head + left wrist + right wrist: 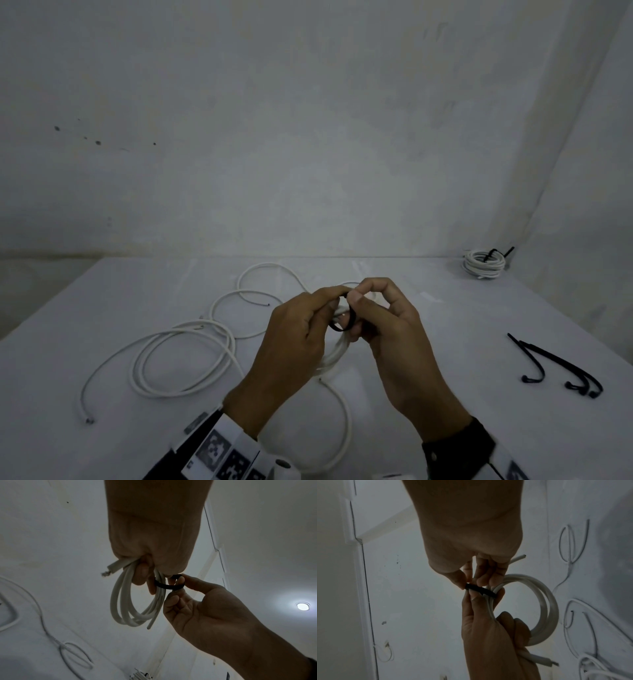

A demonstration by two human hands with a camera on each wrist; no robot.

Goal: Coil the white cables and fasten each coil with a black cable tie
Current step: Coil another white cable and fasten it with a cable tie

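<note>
Threading black cable tie [343, 320] round white coil [137, 601] at table centre: left hand [298, 337] grips coil, pinches tie; right hand [387, 325] pinches tie end. Risk: pinch slips, loops spring apart. Spare ties [561, 368] at 3 o'clock, finished coil [483, 263] at 1 o'clock.

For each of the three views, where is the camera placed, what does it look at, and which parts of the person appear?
Head: above, looking down at the white table; both hands, sleeves.
Left wrist: along the left hand gripping the coiled white cable; right hand opposite.
Right wrist: along the right hand, fingers pinching the black cable tie; left hand below.
Shared: coil, tie, both hands.
</note>
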